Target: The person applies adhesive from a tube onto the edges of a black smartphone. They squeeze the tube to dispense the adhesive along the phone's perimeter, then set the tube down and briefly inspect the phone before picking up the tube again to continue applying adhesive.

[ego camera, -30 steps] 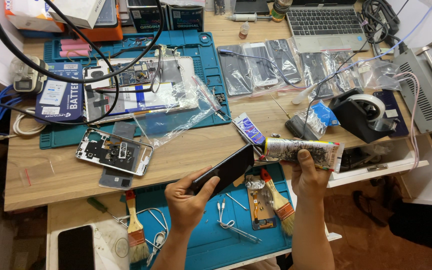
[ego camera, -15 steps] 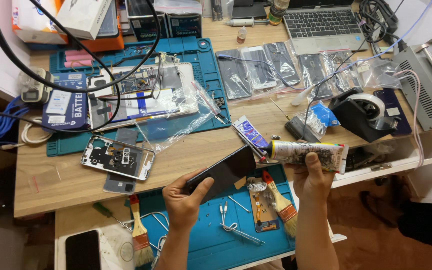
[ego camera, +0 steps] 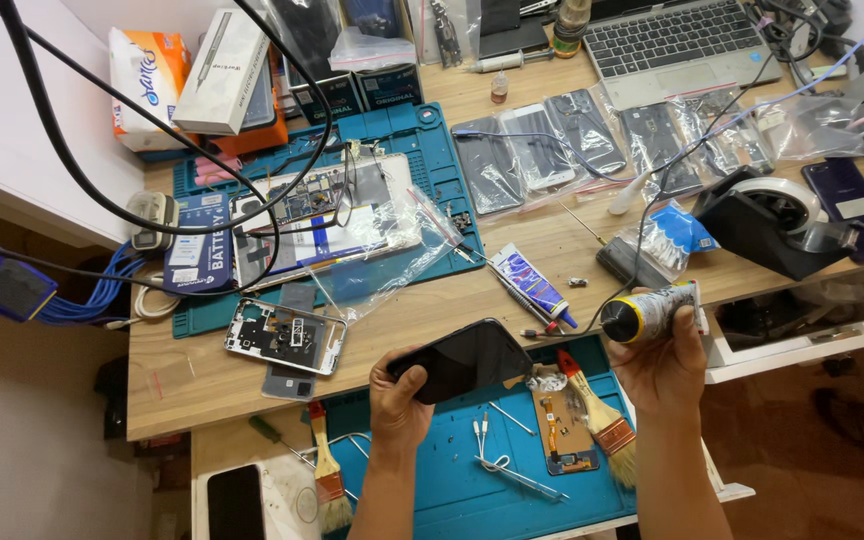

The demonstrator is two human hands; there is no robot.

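Change since a second ago: the dark phone (ego camera: pixel 464 360) has swung from a steep tilt to lying flatter, its glass side up, and the glue tube (ego camera: pixel 649 312) has turned so its black cap faces the camera — the two now sit closer to level with each other above the lower blue mat (ego camera: pixel 452 480).
Left of the phone: a bare phone frame (ego camera: pixel 285 336) lies on the wooden bench, and a brush with a red ferrule (ego camera: pixel 326 468) rests below it.
Left hand (ego camera: pixel 399 404): closed around the phone's lower left end, thumb on the edge, fingers curled beneath — a firm grasp, nothing else touched.
Phone: held in the air just over the lower blue mat, not resting on it.
Right of the phone: a second brush (ego camera: pixel 597 420) and a small flex board (ego camera: pixel 564 432) lie on the mat.
Right hand (ego camera: pixel 664 362): clenched around the glue tube's body, held clear of the phone.
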